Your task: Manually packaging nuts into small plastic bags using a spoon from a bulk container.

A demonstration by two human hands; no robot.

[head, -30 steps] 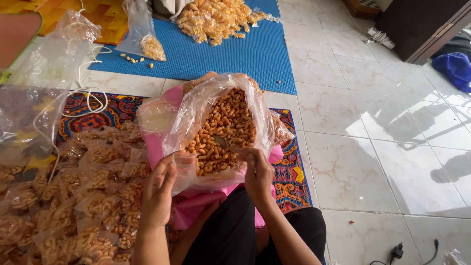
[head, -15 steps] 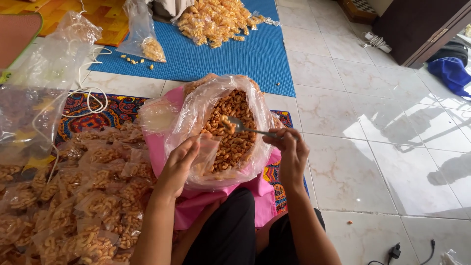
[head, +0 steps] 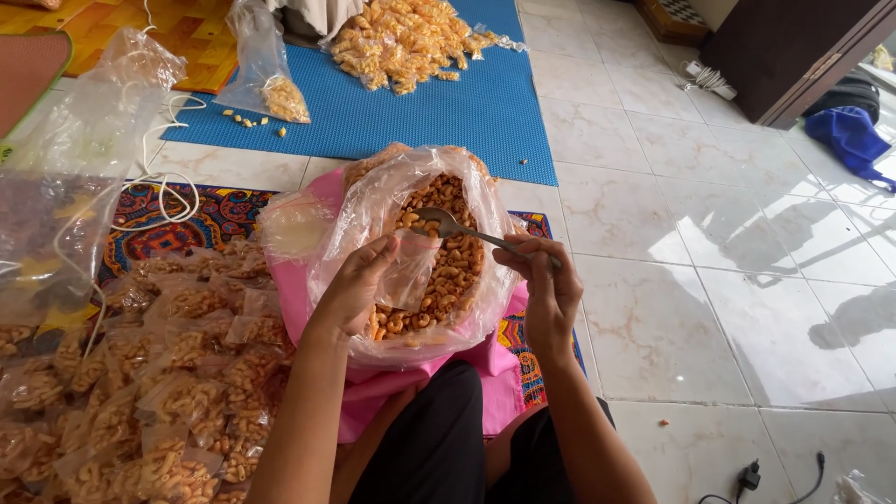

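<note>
My right hand (head: 546,285) is holding a spoon (head: 467,231) of snacks over the small bag (head: 411,271) my left hand (head: 359,285) is gripping.

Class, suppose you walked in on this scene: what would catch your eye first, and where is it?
First, the big clear bag of snacks at centre, where the right hand holds a spoon over a small bag in the left hand. Next, the filled packets piled lower left.

Golden-brown snacks (head: 448,252) in my clear bag (head: 485,215), pink cloth (head: 299,280) beneath, silver spoon (head: 467,231), blue dotted mat (head: 401,121) at twelve o'clock, multicoloured patterned rug (head: 177,224) at ten
</note>
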